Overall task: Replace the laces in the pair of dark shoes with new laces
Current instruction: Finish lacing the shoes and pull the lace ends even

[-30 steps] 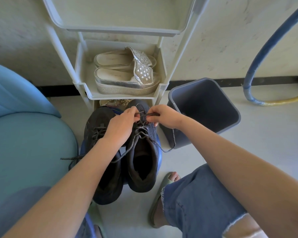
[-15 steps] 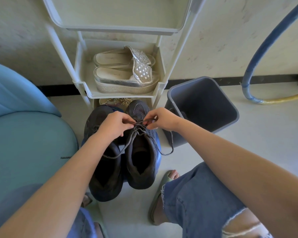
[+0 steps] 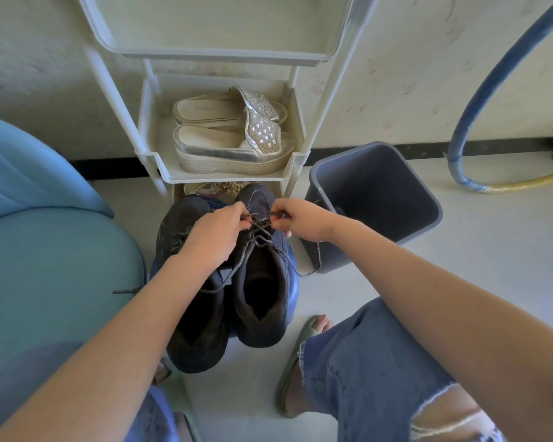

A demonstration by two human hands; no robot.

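Grey lace (image 3: 262, 231), pinched in our left hand (image 3: 216, 232) and right hand (image 3: 300, 222) alike, crosses the far end of the shoe (image 3: 264, 327) pointing away from us.

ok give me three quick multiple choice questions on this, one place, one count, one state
1. Where are the silver sandals? A on the rack shelf B in a drawer C on a table
2. How many dark shoes stand before the person? A one B two C four
3. What are the left hand and right hand doing? A resting flat B holding a brush C pinching the lace
A: they lie side by side on the shelf. B: a pair stands together. C: both grip the lace above one shoe.
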